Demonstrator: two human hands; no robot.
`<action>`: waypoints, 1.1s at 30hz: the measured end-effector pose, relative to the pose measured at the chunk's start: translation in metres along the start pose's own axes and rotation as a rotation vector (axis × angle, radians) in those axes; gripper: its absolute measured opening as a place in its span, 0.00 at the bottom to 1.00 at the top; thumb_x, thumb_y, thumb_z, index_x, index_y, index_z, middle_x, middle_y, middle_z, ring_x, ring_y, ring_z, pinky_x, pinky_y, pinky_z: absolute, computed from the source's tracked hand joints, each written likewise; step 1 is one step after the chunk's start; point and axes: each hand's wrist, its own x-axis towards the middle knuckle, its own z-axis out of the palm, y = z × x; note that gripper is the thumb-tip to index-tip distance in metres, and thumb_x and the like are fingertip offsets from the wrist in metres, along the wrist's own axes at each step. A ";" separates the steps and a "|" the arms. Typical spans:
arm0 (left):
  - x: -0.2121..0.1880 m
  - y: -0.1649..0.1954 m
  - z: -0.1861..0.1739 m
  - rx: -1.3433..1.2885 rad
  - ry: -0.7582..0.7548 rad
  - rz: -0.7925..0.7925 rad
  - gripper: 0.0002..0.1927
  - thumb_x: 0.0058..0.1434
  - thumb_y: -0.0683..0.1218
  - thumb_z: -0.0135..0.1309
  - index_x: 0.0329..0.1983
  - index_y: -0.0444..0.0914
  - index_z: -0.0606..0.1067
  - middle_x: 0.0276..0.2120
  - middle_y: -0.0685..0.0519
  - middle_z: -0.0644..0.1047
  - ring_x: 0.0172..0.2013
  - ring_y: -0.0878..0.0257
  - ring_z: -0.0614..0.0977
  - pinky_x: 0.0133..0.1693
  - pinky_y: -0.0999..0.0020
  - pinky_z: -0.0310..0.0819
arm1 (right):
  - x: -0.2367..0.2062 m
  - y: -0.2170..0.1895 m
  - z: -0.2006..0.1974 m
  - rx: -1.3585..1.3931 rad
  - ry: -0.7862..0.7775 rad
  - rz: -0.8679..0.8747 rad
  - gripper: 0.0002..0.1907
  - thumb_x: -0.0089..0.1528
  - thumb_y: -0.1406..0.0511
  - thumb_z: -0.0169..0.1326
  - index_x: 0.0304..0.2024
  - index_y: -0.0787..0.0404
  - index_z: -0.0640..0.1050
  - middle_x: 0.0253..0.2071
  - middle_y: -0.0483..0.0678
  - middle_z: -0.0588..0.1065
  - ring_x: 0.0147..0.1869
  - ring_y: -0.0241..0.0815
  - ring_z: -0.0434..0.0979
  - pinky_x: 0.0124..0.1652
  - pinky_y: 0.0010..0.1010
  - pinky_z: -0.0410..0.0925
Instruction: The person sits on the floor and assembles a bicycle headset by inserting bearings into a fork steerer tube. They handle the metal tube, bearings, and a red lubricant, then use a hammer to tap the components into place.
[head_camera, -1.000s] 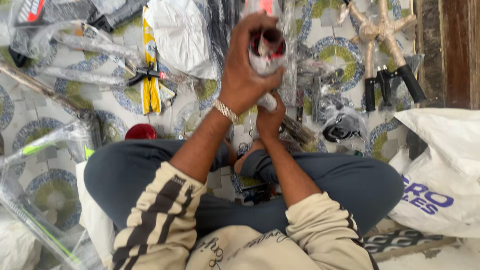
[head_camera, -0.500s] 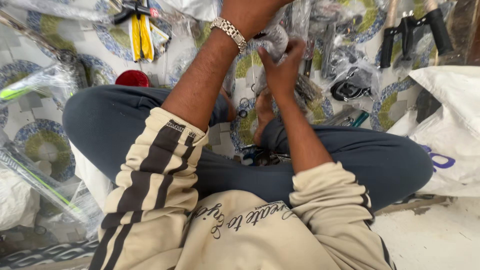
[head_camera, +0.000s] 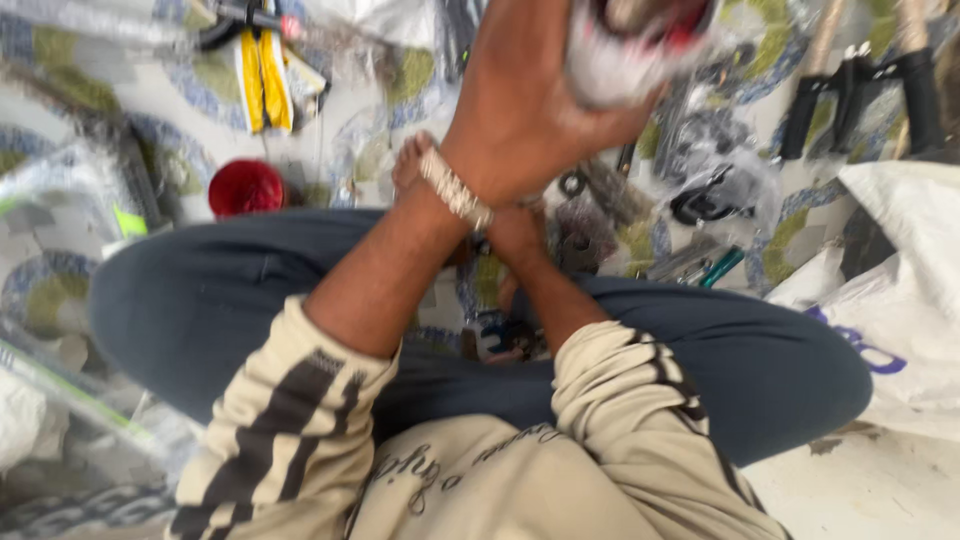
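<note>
A: The left hand (head_camera: 520, 110) is clenched around a white plastic-wrapped part with red and dark ends (head_camera: 640, 45), lifted high, close to the camera.

B: And the right hand (head_camera: 515, 235)?

A: Tucked behind that silver-braceleted wrist; its grip can't be made out. Red cap (head_camera: 246, 187) sits on the patterned floor (head_camera: 60, 290) beside the knee.

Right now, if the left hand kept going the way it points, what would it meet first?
The left hand points up-frame; its fingers already wrap a plastic-wrapped part. Beyond that the frame ends, so nothing further shows.

We raise our left hand (head_camera: 530, 110) with fingers curled shut, and just beneath its wrist sits our right hand (head_camera: 515, 235).
</note>
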 end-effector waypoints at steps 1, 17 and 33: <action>0.001 0.002 -0.005 -0.061 0.023 -0.015 0.38 0.61 0.56 0.74 0.64 0.41 0.65 0.58 0.46 0.73 0.60 0.49 0.76 0.62 0.52 0.72 | 0.005 -0.003 -0.002 0.052 0.015 0.025 0.15 0.67 0.67 0.49 0.56 0.57 0.77 0.57 0.54 0.77 0.55 0.55 0.80 0.55 0.51 0.69; 0.021 0.035 -0.036 -0.393 0.118 -0.064 0.39 0.54 0.67 0.68 0.60 0.42 0.69 0.61 0.49 0.73 0.71 0.52 0.67 0.72 0.55 0.62 | -0.003 -0.002 -0.035 0.271 0.060 0.044 0.18 0.61 0.61 0.56 0.54 0.54 0.78 0.53 0.55 0.78 0.58 0.57 0.77 0.57 0.49 0.68; 0.026 0.022 -0.038 -0.651 0.083 -0.013 0.26 0.69 0.56 0.51 0.66 0.39 0.69 0.66 0.46 0.70 0.75 0.51 0.65 0.76 0.56 0.55 | -0.206 0.054 -0.286 0.565 1.180 -0.146 0.07 0.69 0.71 0.61 0.50 0.63 0.81 0.45 0.51 0.82 0.47 0.39 0.84 0.46 0.27 0.78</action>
